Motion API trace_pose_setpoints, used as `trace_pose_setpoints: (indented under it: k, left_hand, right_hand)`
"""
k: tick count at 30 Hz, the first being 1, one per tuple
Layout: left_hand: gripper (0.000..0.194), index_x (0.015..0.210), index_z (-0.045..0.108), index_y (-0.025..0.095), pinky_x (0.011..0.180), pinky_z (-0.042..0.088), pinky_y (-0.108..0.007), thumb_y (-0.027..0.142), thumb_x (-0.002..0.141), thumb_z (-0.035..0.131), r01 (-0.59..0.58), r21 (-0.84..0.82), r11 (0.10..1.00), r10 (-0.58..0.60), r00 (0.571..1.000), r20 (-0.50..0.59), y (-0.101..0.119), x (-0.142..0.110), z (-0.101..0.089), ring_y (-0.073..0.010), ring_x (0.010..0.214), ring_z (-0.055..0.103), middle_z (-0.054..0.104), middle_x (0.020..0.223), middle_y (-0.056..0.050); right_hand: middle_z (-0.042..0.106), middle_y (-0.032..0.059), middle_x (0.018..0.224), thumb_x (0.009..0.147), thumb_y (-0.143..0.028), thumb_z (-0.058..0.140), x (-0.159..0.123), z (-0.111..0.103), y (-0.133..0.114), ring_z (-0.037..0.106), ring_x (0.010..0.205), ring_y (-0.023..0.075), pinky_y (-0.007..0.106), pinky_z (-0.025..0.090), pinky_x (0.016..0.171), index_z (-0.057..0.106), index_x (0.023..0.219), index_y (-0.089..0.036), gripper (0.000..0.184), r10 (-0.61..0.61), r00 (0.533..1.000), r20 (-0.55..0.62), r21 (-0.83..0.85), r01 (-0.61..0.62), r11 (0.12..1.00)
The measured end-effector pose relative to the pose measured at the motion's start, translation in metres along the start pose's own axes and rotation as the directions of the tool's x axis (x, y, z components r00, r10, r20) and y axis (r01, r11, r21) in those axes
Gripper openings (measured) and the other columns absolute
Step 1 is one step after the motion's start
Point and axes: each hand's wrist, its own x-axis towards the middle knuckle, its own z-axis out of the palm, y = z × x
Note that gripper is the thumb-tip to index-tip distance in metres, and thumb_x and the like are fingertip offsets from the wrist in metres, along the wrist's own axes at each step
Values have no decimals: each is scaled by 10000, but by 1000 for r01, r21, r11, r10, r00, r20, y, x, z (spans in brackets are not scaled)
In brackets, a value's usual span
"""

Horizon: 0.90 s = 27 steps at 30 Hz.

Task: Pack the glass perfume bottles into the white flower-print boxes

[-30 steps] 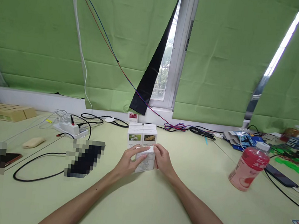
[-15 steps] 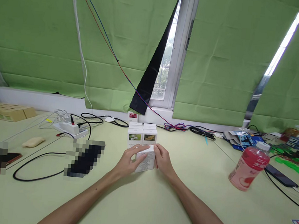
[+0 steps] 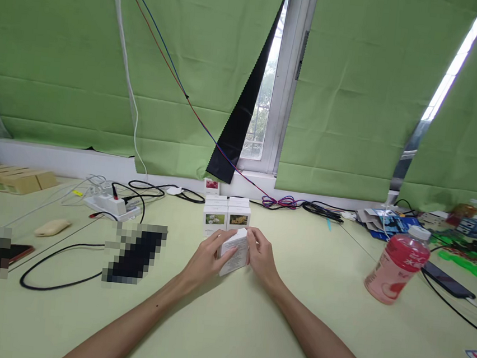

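Left hand (image 3: 206, 256) and right hand (image 3: 263, 258) grip 1 white printed carton (image 3: 233, 259) between them, nearer than the picture-fronted cartons (image 3: 215, 220) on the surface (image 3: 224, 329); contents hidden. Capped pink bottle (image 3: 397, 268) stands at right.

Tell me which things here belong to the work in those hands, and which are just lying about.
In hand, or probably part of it:
white printed cardboard box, between left hand and right hand
white cardboard boxes with flower pictures, just behind

Apparently just lying about:
pink plastic bottle with white cap
white plastic power strip
dark flat phone on the right
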Motion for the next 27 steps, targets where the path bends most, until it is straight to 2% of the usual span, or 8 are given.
trace_pose_setpoints:
  k: [4,6,10,15,17,19,22,27]
  left_hand:
    - [418,1347,540,264,885,543,-349,340,937,545,-62,-6,998,62,998,10,5,-1,0,-257,1158,571,549,1307,-105]
    - [476,1374,515,280,842,568,-339,319,905,586,-67,-31,997,68,997,43,7,-3,-1,-282,1206,545,458,1393,-123]
    - [584,1426,438,338,726,608,-299,304,872,621,-21,-121,992,35,993,115,9,-7,0,-224,1078,615,285,1505,-117]
    - [604,1434,416,370,804,632,-371,344,872,637,21,-188,982,5,990,140,5,-9,4,-121,836,642,223,1542,-102]
    - [607,1449,402,376,859,625,-394,336,884,622,31,-216,976,1,989,146,4,-9,5,-110,829,648,190,1560,-99]
    - [614,1460,392,381,923,606,-401,294,891,604,36,-241,970,-2,990,139,2,-9,6,-128,920,662,151,1574,-90]
    - [624,1464,397,382,965,588,-404,223,888,576,39,-256,966,-9,993,119,0,-9,9,-166,1049,653,147,1578,-79]
    - [688,1478,383,400,977,586,-424,170,861,583,42,-247,968,-18,995,100,-3,-8,11,-176,1049,661,209,1565,-74]
  right_hand:
    - [660,53,1016,959,-526,451,0,0,2,521,541,107,249,451,500,586,1144,-219,383,-2,1000,6,-5,2,1000]
    - [660,59,1035,963,-525,453,1,0,4,565,625,127,258,482,572,569,1186,-220,395,-8,1000,6,-21,8,1000]
    - [668,61,1058,983,-523,413,1,-1,7,607,784,159,287,504,734,549,1241,-213,426,-23,1000,16,-55,24,998]
    - [611,90,1313,988,-511,398,1,-3,4,613,1094,211,334,485,935,539,1330,-219,471,-36,998,51,-72,40,997]
    - [593,94,1349,961,-495,468,1,-5,3,593,1156,228,350,478,969,538,1350,-221,480,-57,995,81,-96,64,993]
    - [589,90,1352,905,-449,582,1,-6,3,569,1205,240,371,455,1020,532,1358,-225,508,-97,989,110,-125,110,986]
    - [591,89,1338,830,-338,676,1,-8,6,549,1233,243,386,427,1061,524,1352,-216,558,-155,980,122,-163,173,971]
    - [630,105,1243,818,-250,648,5,-8,18,603,1115,235,389,490,971,543,1293,-186,490,-180,982,66,-218,190,957]
